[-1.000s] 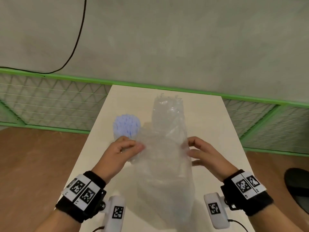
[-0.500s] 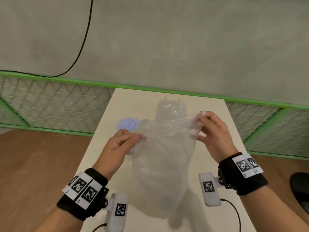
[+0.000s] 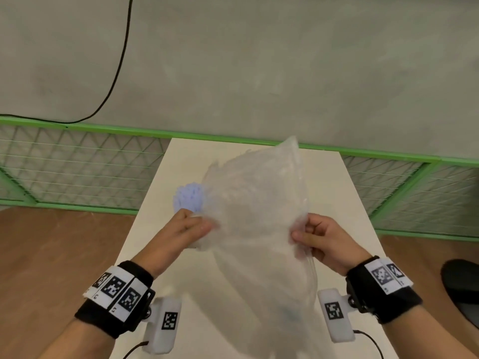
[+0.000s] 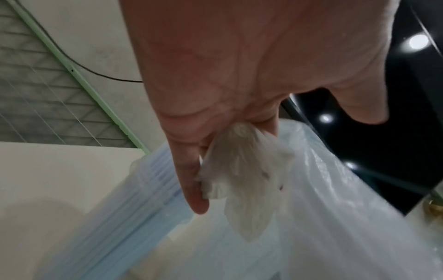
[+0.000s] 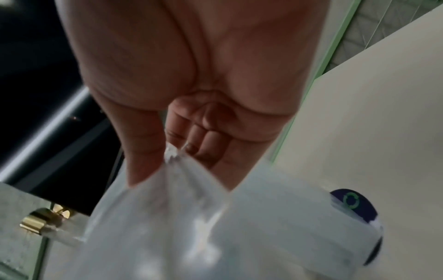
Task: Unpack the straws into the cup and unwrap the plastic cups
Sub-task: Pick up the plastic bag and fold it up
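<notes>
Plastic wrap (image 3: 259, 216) risen – both hands pinch its side edges.

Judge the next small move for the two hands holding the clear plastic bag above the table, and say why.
Probably set the bag down off to the side. Both the left hand and the right hand pinch the clear plastic bag, which hangs limp with nothing visible inside, while the blue straws already stand on the table.
</notes>
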`<state>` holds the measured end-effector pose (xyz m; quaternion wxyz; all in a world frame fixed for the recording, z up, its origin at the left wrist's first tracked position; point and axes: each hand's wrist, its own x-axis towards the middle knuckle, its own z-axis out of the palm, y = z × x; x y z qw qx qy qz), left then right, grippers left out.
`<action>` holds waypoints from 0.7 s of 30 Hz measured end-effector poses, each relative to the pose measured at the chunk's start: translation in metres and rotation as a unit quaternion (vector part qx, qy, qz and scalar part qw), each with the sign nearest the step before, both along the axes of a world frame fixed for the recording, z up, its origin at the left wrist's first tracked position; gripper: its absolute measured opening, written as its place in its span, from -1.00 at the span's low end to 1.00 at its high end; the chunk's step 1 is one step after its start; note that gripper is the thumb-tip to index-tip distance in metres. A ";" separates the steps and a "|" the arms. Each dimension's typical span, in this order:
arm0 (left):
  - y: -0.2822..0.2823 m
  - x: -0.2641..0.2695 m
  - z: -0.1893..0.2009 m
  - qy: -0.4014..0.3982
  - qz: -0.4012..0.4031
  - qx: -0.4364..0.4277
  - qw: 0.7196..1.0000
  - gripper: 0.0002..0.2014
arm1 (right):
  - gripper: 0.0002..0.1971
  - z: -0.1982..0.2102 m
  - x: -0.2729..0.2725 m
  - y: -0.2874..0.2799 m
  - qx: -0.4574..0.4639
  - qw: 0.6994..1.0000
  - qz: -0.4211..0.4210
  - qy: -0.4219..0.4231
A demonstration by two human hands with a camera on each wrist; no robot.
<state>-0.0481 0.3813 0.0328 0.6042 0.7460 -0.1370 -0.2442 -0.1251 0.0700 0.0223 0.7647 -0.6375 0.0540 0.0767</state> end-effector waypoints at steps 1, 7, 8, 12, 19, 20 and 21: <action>0.001 -0.001 -0.002 -0.014 -0.021 0.025 0.999 -0.29 | -0.56 0.004 -0.001 -0.002 0.017 1.000 -0.006 -0.012; -0.020 -0.006 -0.014 -0.011 -0.042 0.038 0.998 -0.48 | -0.57 0.018 -0.006 0.001 0.044 0.998 0.002 -0.039; -0.024 -0.005 -0.014 -0.004 -0.036 0.018 0.999 -0.55 | -0.54 0.018 -0.007 0.002 0.037 0.999 -0.004 -0.034; -0.029 -0.001 -0.013 0.036 0.000 -0.073 0.997 -0.48 | -0.30 0.021 -0.009 0.000 -0.014 0.999 -0.035 -0.030; -0.026 0.000 -0.008 0.037 -0.051 -0.078 0.995 -0.40 | -0.30 0.022 -0.011 -0.002 -0.022 0.998 -0.050 -0.026; -0.026 0.000 -0.009 0.025 -0.041 -0.076 0.996 -0.47 | -0.31 0.023 -0.010 -0.002 -0.020 0.998 -0.048 -0.024; -0.025 0.000 -0.009 0.010 -0.023 -0.080 0.996 -0.52 | -0.35 0.026 -0.010 -0.002 -0.016 0.999 -0.045 -0.021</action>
